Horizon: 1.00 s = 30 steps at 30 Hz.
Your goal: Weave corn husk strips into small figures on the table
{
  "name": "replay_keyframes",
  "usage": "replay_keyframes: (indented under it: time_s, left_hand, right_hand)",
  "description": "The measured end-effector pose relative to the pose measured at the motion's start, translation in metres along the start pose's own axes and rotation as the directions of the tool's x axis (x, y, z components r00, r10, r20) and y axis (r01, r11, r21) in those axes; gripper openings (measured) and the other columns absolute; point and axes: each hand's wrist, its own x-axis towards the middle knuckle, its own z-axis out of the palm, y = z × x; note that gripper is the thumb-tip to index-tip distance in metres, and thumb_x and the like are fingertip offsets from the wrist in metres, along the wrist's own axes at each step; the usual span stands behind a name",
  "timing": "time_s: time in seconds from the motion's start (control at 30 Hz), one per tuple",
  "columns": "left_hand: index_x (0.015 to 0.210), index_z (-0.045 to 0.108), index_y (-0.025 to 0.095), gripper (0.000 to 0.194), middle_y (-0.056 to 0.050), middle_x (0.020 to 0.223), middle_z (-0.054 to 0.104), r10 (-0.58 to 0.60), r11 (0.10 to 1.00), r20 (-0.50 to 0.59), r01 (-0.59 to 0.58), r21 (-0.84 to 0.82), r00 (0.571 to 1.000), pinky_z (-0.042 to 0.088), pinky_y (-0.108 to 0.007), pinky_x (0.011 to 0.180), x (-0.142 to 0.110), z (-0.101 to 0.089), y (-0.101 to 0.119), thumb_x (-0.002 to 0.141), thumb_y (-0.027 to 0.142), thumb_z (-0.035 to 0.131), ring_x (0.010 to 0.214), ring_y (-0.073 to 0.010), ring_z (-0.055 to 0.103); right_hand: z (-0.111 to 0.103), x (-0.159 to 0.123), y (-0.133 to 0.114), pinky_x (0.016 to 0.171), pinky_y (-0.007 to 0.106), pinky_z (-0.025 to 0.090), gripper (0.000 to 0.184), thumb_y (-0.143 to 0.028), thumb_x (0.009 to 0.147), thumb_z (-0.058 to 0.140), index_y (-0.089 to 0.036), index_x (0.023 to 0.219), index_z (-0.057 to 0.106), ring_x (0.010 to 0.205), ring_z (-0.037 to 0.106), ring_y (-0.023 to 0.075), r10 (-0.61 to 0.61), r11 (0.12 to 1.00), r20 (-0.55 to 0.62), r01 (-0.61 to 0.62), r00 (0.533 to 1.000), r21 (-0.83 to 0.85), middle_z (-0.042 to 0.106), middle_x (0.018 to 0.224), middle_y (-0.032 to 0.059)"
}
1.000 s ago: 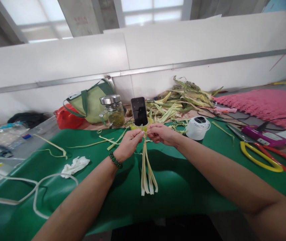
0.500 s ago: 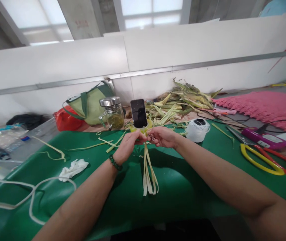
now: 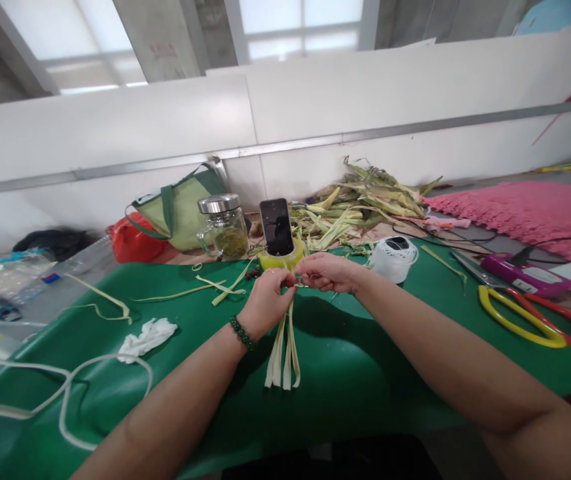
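My left hand [image 3: 264, 303], with a green bead bracelet at the wrist, is closed around the upper end of a bundle of pale husk strips [image 3: 284, 357]. The strips' loose ends hang down over the green mat [image 3: 360, 400]. My right hand [image 3: 329, 272] is closed in a pinch right beside the left one, at the top of the bundle. What lies between its fingertips is too small to make out. Just beyond both hands, a dark phone [image 3: 276, 225] leans upright in a yellow tape roll [image 3: 293, 256].
A white thread spool [image 3: 389, 261] stands right of my hands. Large scissors with yellow and red handles [image 3: 520, 327] lie further right, near a purple device [image 3: 528, 277]. Behind are a husk pile [image 3: 365, 193] and a lidded glass jar [image 3: 229, 233]. Crumpled tissue [image 3: 148, 339] and white cord [image 3: 63, 393] lie left.
My left hand has turned and come nearer, its fingers now curled around the bundle. The strips' hanging ends have swung left. My right hand has stayed near the same spot, its fingers more closed.
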Motion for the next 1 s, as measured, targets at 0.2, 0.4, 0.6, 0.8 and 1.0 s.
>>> replay_keyframes:
  time_s: [0.2, 0.4, 0.6, 0.8, 1.0]
  left_hand:
    - [0.071, 0.067, 0.017, 0.007, -0.005, 0.072, 0.066, 0.044, 0.994, 0.034, -0.047, 0.101, 0.998, 0.045, -0.031, 0.069, 0.001, -0.001, -0.004, 0.073, 0.011, 0.064, 0.073, -0.0186, 0.058]
    - [0.066, 0.062, 0.017, 0.013, -0.004, 0.07, 0.064, 0.081, 0.995, 0.091, -0.085, 0.048, 0.993, 0.043, -0.03, 0.069, -0.001, 0.0, -0.002, 0.075, 0.009, 0.057, 0.073, -0.018, 0.056]
    - [0.066, 0.051, 0.018, 0.019, 0.0, 0.065, 0.061, -0.183, 0.925, 0.061, 0.193, -0.327, 0.981, 0.044, -0.026, 0.06, 0.005, -0.006, -0.003, 0.083, 0.024, 0.047, 0.062, -0.0133, 0.055]
    - [0.066, 0.051, 0.018, 0.015, 0.0, 0.061, 0.063, -0.379, 0.792, 0.074, 0.365, -0.489, 0.922, 0.043, -0.024, 0.053, 0.011, -0.009, -0.013, 0.076, 0.028, 0.055, 0.054, -0.0122, 0.055]
    - [0.066, 0.049, 0.019, 0.011, 0.002, 0.058, 0.061, -0.249, 0.902, -0.037, 0.218, -0.373, 0.968, 0.041, -0.025, 0.058, 0.01, -0.008, -0.009, 0.077, 0.018, 0.052, 0.058, -0.0131, 0.057]
  right_hand:
    - [-0.001, -0.004, 0.0, 0.029, 0.012, 0.013, 0.018, -0.017, 0.071, 0.062, -0.016, 0.086, 0.053, 0.029, 0.025, 0.001, -0.055, 0.997, 0.179, 0.042, 0.982, 0.071, 0.047, 0.043, -0.0083]
    - [-0.002, -0.004, -0.004, 0.031, 0.012, 0.012, 0.021, -0.011, 0.07, 0.058, -0.015, 0.089, 0.052, 0.029, 0.022, 0.0005, -0.127, 0.979, 0.03, 0.12, 0.991, 0.164, 0.044, 0.042, -0.0101]
    - [-0.017, -0.003, -0.008, 0.034, 0.016, 0.02, 0.01, -0.006, 0.071, 0.053, -0.015, 0.075, 0.055, 0.032, 0.03, 0.0033, -0.278, 0.95, -0.314, 0.21, 0.908, -0.232, 0.047, 0.039, -0.0075]
    - [-0.032, -0.004, 0.0, 0.042, 0.02, 0.031, 0.013, -0.006, 0.064, 0.057, -0.018, 0.068, 0.061, 0.041, 0.045, 0.0081, -0.43, 0.695, -0.261, 0.132, 0.864, -0.707, 0.055, 0.044, -0.0046]
    - [-0.012, -0.022, -0.009, 0.058, 0.023, 0.04, 0.007, -0.022, 0.072, 0.061, -0.019, 0.07, 0.067, 0.066, 0.058, 0.0141, -0.54, 0.489, 0.143, 0.448, 0.829, -0.749, 0.067, 0.072, 0.0022]
